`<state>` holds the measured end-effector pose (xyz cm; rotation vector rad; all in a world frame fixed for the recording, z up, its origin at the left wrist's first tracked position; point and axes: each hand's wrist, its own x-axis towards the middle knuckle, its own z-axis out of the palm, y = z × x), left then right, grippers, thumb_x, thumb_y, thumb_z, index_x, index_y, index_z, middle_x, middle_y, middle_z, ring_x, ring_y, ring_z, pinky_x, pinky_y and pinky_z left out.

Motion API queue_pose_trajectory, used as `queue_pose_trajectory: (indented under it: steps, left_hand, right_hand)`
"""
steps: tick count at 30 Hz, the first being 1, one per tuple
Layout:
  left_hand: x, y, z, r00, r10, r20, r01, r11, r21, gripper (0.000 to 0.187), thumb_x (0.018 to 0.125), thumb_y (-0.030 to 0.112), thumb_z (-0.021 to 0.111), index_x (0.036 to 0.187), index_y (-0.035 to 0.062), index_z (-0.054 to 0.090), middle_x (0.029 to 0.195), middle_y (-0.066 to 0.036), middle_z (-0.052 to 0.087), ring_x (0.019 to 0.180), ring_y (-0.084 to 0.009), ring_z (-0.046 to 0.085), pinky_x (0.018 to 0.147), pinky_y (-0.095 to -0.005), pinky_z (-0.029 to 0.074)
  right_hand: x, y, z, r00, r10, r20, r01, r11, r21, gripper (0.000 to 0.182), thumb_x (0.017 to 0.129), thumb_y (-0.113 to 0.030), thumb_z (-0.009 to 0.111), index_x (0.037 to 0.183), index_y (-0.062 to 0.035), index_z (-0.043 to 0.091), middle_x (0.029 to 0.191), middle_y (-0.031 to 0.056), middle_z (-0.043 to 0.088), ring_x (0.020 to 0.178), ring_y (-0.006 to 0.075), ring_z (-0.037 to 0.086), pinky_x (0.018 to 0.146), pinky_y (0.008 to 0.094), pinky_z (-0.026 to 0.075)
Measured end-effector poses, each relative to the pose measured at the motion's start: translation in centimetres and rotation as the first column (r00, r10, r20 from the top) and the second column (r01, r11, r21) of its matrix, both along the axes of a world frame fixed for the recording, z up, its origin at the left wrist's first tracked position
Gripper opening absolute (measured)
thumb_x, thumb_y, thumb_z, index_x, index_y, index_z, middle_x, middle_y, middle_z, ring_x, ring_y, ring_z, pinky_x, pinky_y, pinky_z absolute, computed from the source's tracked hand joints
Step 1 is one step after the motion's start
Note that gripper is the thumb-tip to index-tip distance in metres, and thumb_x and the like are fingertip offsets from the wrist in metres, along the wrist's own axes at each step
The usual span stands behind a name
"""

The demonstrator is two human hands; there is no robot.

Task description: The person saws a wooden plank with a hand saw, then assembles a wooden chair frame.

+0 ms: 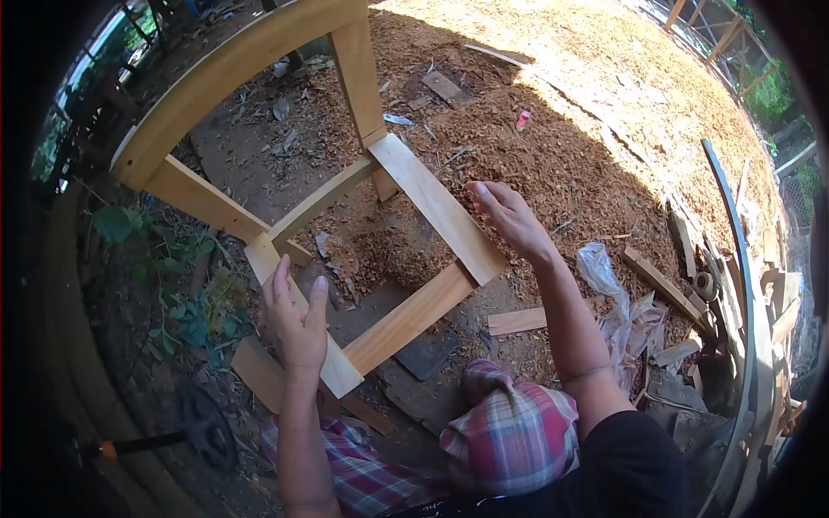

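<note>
Nearest are the person's black shirt (pixel 596 475) and plaid shorts (pixel 509 432), with both bare arms reaching forward. The left hand (pixel 302 332) is beside and partly over the left board (pixel 339 371) of a wooden chair frame (pixel 324 199). Its fingers are stretched out and the thumb stands apart from them; whether they touch the wood cannot be told. The front board (pixel 413 318) runs slanting between the two side boards. The right hand (pixel 514 223) is raised just beside the outer edge of the right board (pixel 440 207), its fingers loosely bent, gripping nothing.

The frame is on the ground straight ahead of the person. Left of it are a black wheel (pixel 207 427) and a leafy plant (pixel 173 306). A short strip of wood (pixel 516 322) lies under the right forearm, with a clear plastic bag (pixel 602 272) just beyond the arm and a heap of scrap wood (pixel 673 289) to the right. Farther off, the frame's uprights rise to a curved top rail (pixel 237 73). Behind, wood shavings (pixel 579 173) cover the ground, with a small red wrapper (pixel 523 119) and an offcut (pixel 445 86) lying there.
</note>
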<state>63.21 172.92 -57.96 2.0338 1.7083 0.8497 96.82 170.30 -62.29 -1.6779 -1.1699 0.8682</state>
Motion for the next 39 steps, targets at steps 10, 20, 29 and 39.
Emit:
queue_pose_trajectory:
  steps: [10, 20, 29, 39]
  left_hand:
    - [15.0, 3.8, -3.3, 0.647, 0.204, 0.735, 0.398, 0.732, -0.553, 0.053, 0.100, 0.041, 0.047, 0.139, 0.0052, 0.043, 0.125, -0.010, 0.055, 0.109, -0.0187, 0.053, 0.093, -0.0336, 0.042]
    - [20.2, 6.9, -7.7, 0.394, 0.307, 0.866, 0.392, 0.797, -0.460, 0.041, 0.099, 0.025, 0.054, 0.126, -0.0045, 0.047, 0.119, -0.015, 0.057, 0.107, -0.0241, 0.060, 0.095, -0.0380, 0.049]
    - [20.9, 6.7, -7.2, 0.531, 0.232, 0.815, 0.310, 0.842, -0.442, 0.040, 0.100, 0.024, 0.052, 0.126, -0.0052, 0.047, 0.117, -0.017, 0.058, 0.106, -0.0254, 0.061, 0.090, -0.0371, 0.052]
    - [20.4, 7.1, -7.9, 0.535, 0.122, 0.836, 0.392, 0.841, -0.373, 0.037, 0.100, 0.023, 0.051, 0.124, -0.0050, 0.048, 0.106, -0.015, 0.060, 0.096, -0.0211, 0.062, 0.081, -0.0347, 0.053]
  right_hand:
    - [2.9, 2.6, -6.3, 0.821, 0.231, -0.523, -0.149, 0.970, 0.194, 0.044, 0.101, -0.034, 0.047, 0.135, -0.0063, 0.053, 0.130, 0.0126, 0.056, 0.119, 0.0204, 0.051, 0.099, 0.0352, 0.043]
    - [1.9, 2.3, -7.4, 0.855, 0.320, -0.409, -0.249, 0.944, 0.217, 0.039, 0.099, -0.032, 0.053, 0.135, -0.0169, 0.057, 0.101, 0.0089, 0.054, 0.101, 0.0179, 0.053, 0.089, 0.0307, 0.043]
    - [1.4, 1.4, -8.2, 0.898, 0.309, -0.314, -0.204, 0.923, 0.326, 0.044, 0.100, -0.039, 0.048, 0.132, -0.0117, 0.059, 0.108, 0.0138, 0.055, 0.108, 0.0238, 0.054, 0.094, 0.0340, 0.043]
    - [1.0, -0.3, -7.5, 0.905, 0.288, -0.312, -0.186, 0.929, 0.320, 0.047, 0.099, -0.044, 0.048, 0.133, -0.0130, 0.058, 0.118, 0.0140, 0.055, 0.116, 0.0234, 0.051, 0.099, 0.0351, 0.040]
